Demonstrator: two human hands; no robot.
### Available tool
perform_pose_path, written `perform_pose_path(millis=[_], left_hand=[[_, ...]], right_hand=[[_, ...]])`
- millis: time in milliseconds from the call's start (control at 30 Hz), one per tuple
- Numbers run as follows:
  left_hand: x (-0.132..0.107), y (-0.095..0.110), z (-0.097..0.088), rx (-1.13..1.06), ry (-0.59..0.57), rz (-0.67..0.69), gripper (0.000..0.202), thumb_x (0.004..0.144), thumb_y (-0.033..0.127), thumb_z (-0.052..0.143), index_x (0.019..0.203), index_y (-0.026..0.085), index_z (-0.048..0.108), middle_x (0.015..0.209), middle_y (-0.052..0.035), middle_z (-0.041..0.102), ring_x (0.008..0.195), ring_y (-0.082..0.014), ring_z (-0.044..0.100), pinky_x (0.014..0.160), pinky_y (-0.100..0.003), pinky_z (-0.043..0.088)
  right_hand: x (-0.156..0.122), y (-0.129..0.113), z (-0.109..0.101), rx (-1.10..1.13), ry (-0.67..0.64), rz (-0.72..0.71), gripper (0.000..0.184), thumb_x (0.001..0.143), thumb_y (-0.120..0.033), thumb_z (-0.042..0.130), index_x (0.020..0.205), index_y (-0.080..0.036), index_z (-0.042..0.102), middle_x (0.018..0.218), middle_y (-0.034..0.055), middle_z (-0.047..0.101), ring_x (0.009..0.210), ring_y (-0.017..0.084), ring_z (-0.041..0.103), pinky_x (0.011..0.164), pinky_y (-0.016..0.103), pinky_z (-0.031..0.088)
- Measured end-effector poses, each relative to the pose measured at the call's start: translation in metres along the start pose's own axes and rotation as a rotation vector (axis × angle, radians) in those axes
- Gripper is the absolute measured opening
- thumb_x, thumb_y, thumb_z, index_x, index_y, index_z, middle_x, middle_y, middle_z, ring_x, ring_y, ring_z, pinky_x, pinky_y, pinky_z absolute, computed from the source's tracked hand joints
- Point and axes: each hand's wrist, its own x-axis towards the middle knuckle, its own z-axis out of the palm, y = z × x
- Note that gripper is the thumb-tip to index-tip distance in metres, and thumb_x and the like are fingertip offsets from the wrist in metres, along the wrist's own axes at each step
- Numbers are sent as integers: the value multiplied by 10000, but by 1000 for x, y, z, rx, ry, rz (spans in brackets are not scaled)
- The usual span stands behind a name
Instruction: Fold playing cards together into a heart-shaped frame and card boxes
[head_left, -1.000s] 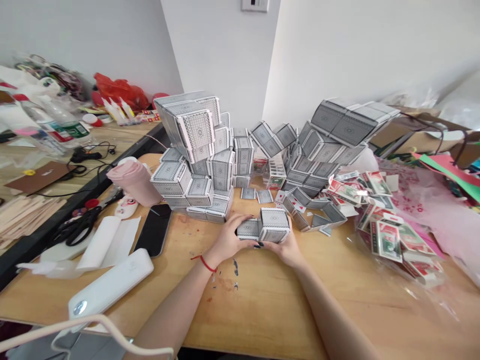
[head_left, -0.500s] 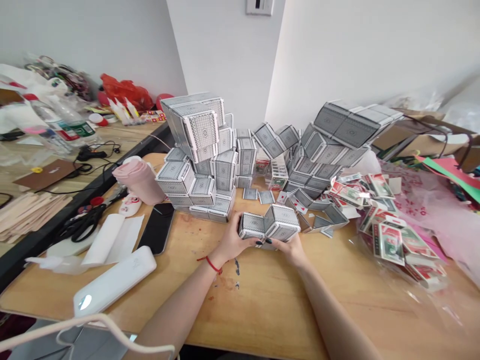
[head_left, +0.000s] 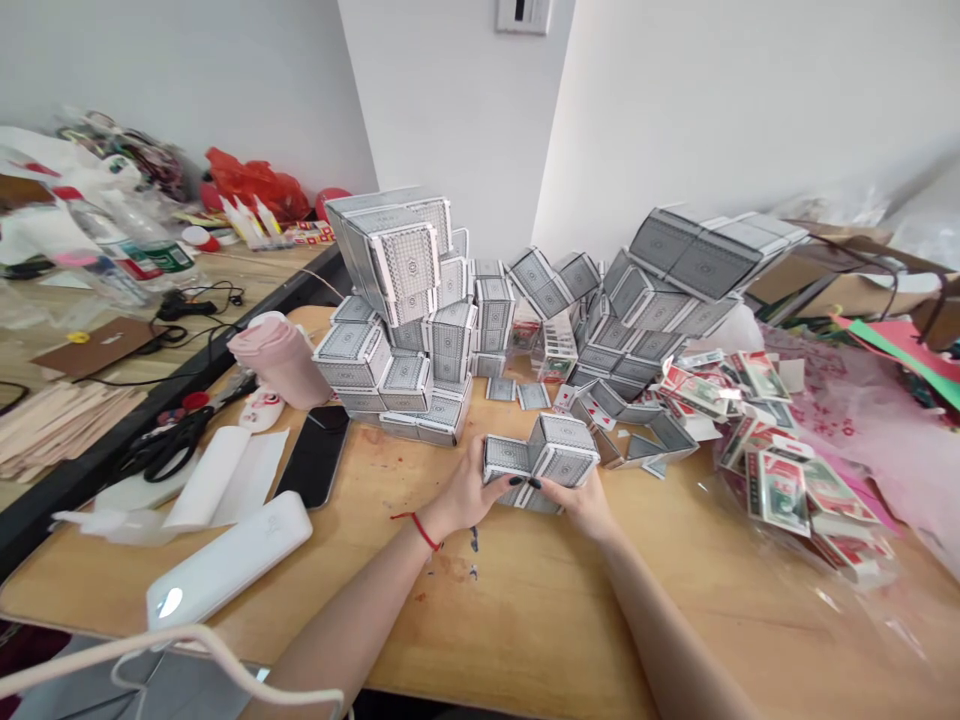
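Observation:
Both my hands hold a small block of grey-patterned folded card cubes (head_left: 541, 458) just above the wooden table (head_left: 525, 620). My left hand (head_left: 466, 492), a red string round its wrist, grips the block's left cube with dark-nailed fingers curled under it. On the right side, my right hand (head_left: 581, 500) grips the raised, tilted cube from below. A tall stack of the same cubes (head_left: 401, 310) rises just behind my left hand, and a second leaning pile (head_left: 660, 285) stands behind my right hand.
Loose playing cards and red-green card packs (head_left: 772, 440) lie in clear plastic at the right. A black phone (head_left: 313, 455), scissors (head_left: 161, 450), a pink cup (head_left: 276, 358) and a white power bank (head_left: 225, 565) lie at the left. Bottles and clutter fill the neighbouring table.
The cube block has lifted slightly and tilted, its right cube now raised, as both hands shifted under it. The view has moved a little upward and rightward.

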Motion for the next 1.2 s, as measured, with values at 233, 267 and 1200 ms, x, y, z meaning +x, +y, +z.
perform_pose_path(millis=[233,267,1200], left_hand=[[6,2,1,71,43,78,637,797,438,532,1331,210,271,1326,-134,385,1239,-261,363,1037,-418,286],[7,2,1,91,54,94,660,792,432,541,1350,226,255,1332,-127,379,1250,-261,348,1046,-419,272],[4,9,-2,-86,305,351,812,667,428,680,1315,196,248,1295,-171,359,1125,-269,477,927,-431,421]], right_hand=[[0,8,-1,49,123,0,673,625,-422,718,1194,-205,432,1111,108,593,1020,248,562,904,424,431],[2,9,-4,57,152,-26,723,616,-440,718,1227,-219,402,1153,104,565,1060,252,540,923,425,415],[-5,-4,-20,-154,-117,-98,639,623,-446,728,1126,-248,388,1038,69,520,932,222,549,793,336,472]])
